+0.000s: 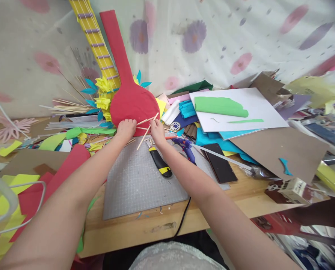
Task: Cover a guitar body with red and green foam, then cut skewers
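Observation:
My left hand (127, 129) is closed at the lower edge of a red banjo-shaped piece (133, 107), with thin wooden sticks (144, 121) running from its fingers toward the right hand. In my right hand (157, 131) a slanting wooden stick (145, 137) is pinched, and it crosses the other sticks. The red piece leans upright against a yellow guitar-like neck (95, 41) with strings and purple bars. Below the hands, a black and yellow utility knife (160, 162) lies on the grey cutting mat (139, 187). A blue glue gun (185, 147) rests by my right forearm.
A black phone (220, 163) lies right of the mat. Behind it, green crepe paper (221, 106) sits on a white board (257, 105). Brown cardboard (280, 150) covers the right side. Coloured paper sheets (26, 187) and a white wire frame (4, 187) crowd the left.

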`<state>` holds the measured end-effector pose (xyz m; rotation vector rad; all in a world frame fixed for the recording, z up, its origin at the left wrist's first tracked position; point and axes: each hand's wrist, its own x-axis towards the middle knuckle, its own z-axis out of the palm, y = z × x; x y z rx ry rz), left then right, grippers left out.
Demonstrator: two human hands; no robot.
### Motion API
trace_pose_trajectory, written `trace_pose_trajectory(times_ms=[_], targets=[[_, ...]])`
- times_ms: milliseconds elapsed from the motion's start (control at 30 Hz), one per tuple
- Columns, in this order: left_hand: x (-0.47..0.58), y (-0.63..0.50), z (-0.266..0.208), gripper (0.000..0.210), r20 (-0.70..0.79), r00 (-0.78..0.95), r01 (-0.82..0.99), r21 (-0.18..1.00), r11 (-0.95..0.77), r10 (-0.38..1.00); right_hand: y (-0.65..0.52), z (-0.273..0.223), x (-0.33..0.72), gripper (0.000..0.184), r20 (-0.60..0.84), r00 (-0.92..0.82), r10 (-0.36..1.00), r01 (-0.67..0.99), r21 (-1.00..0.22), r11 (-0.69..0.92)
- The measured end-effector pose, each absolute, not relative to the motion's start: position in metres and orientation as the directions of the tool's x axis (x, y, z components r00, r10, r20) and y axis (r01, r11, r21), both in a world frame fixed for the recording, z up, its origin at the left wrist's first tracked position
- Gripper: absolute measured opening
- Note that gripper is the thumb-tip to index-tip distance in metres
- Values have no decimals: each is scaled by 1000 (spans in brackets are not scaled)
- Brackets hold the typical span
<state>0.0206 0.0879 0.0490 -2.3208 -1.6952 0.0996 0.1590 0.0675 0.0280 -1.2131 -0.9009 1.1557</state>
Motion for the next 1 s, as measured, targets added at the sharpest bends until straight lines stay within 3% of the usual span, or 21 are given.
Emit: trace_pose_trajectory(times_ms=[133,267,333,500,600,700,833,1000], targets=[[10,75,66,28,53,257,966,-55,-254,965,49,27,161,19,2,191,982,-173,-984,35],[-3,51,60,24,105,223,878,409,-247,969,38,32,152,14,-33,38,999,-373,-928,-16],[-2,34,43,25,113,264,765,581,-279,958,29,34,144,7,4,-34,999,-431,-902,-11],[11,2,-5,36,358,332,550,678,-487,873,8,37,128,27,115,-179,977,-416,-909,31],[15,-1,-23,46,434,256,419,756,-503,864,2,37,124,15,144,-208,967,-361,-930,61],[15,0,-32,56,386,176,246,873,-420,906,-2,36,121,5,146,-259,955,-346,-937,49],[13,-4,-34,61,358,174,99,921,-378,917,-7,32,119,15,155,-307,939,-272,-960,70],[16,-16,-34,54,237,139,230,937,-264,961,-4,25,120,18,112,-261,959,-141,-987,76]])
